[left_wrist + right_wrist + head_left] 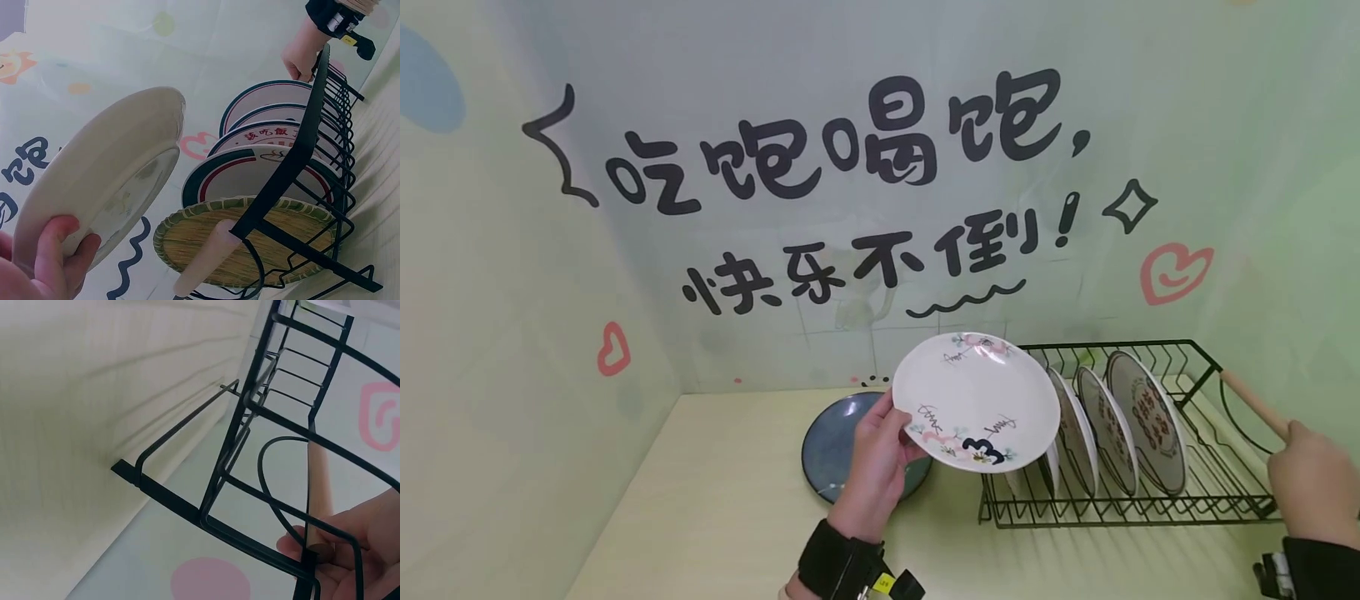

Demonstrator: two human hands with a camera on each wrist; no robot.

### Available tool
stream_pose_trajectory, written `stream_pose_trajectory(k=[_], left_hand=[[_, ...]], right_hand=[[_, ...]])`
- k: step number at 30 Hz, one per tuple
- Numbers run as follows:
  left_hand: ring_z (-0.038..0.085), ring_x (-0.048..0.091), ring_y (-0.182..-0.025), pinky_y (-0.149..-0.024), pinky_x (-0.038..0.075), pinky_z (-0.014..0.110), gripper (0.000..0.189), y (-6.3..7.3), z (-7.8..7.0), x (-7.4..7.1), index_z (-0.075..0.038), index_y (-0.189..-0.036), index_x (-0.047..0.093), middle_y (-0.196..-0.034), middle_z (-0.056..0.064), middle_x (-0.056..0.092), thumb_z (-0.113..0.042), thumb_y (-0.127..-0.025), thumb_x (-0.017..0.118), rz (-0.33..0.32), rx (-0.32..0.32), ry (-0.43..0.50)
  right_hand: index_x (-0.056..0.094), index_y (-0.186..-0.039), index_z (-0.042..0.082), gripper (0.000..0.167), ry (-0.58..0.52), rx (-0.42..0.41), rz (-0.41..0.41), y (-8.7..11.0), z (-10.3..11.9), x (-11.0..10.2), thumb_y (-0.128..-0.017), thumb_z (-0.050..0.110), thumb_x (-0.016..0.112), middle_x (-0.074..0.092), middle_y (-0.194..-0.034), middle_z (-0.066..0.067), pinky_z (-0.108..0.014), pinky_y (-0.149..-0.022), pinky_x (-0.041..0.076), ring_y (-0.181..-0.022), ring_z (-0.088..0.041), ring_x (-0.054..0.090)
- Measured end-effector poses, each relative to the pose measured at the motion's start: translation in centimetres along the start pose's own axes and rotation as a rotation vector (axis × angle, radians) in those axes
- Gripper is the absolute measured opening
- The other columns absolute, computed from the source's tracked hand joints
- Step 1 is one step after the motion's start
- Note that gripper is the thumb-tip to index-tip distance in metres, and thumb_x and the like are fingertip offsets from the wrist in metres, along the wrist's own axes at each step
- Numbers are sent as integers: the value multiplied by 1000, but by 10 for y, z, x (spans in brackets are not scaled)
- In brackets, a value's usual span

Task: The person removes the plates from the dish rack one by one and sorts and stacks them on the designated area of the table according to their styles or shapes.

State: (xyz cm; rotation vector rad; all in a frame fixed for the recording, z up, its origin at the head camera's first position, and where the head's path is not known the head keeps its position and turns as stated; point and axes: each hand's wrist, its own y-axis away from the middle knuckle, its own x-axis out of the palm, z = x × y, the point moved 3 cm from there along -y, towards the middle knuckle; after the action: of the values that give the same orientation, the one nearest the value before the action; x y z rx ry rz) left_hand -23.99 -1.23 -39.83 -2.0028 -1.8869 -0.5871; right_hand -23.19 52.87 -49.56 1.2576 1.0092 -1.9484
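Observation:
In the head view my left hand (880, 454) grips a white plate (977, 392) with a flower pattern by its left edge. The plate is held tilted in front of the rack's left end, its face toward me. The left wrist view shows its pale underside, with fingertips (59, 228) pressed against it. My right hand (1315, 483) holds the wooden handle (1255, 404) at the right end of a black wire dish rack (1097, 523). From the right wrist view, its fingers curl about the handle's lower end.
Several patterned plates (1150, 421) stand on edge in the rack. A woven round tray (244, 244) stands at the rack's left end. Behind my left hand, a blue plate (827, 450) lies on the pale table (700, 500). Printed walls (775, 350) enclose the back and sides.

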Motion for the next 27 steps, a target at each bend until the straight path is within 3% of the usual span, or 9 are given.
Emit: stream_pose_trajectory(k=[3, 8, 17, 22, 27], left_hand=[[13, 64, -69, -55, 55, 25, 53, 0, 0, 1, -11, -138, 48, -104, 11, 67, 1, -86, 44, 9, 6, -9], [13, 65, -70, -56, 55, 26, 54, 0, -2, -3, -9, -139, 45, -104, 10, 67, 2, -86, 43, 5, 12, -7], [14, 66, -72, -57, 56, 25, 51, -1, -9, -27, -7, -139, 45, -107, 11, 65, 1, -89, 41, -67, 47, -19], [16, 67, -76, -60, 57, 27, 48, -4, -10, -45, -5, -138, 44, -111, 14, 62, 1, -91, 39, -148, 96, 1], [19, 67, -81, -65, 58, 30, 42, -6, -5, -67, -12, -134, 49, -117, 17, 60, -2, -95, 40, -227, 160, -1]], right_hand=[[34, -136, -16, 50, 13, -34, -40, -3, -2, 0, -88, -6, 47, 48, -99, -42, -42, -47, 40, -59, -43, 48], [34, -136, -15, 48, -29, -9, -47, -12, -15, 13, -90, -4, 45, 48, -106, -44, -40, -41, 37, -52, -38, 46], [31, -141, -10, 48, -34, 0, -85, -24, -38, 40, -95, -1, 39, 45, -116, -43, -53, -59, 43, -76, -51, 48], [30, -141, -10, 48, -47, 8, -73, -22, -37, 38, -95, -1, 39, 44, -117, -44, -56, -63, 43, -79, -53, 47], [30, -141, -10, 50, -20, 12, -83, -23, -34, 36, -94, -1, 41, 46, -115, -43, -59, -66, 43, -79, -52, 48]])
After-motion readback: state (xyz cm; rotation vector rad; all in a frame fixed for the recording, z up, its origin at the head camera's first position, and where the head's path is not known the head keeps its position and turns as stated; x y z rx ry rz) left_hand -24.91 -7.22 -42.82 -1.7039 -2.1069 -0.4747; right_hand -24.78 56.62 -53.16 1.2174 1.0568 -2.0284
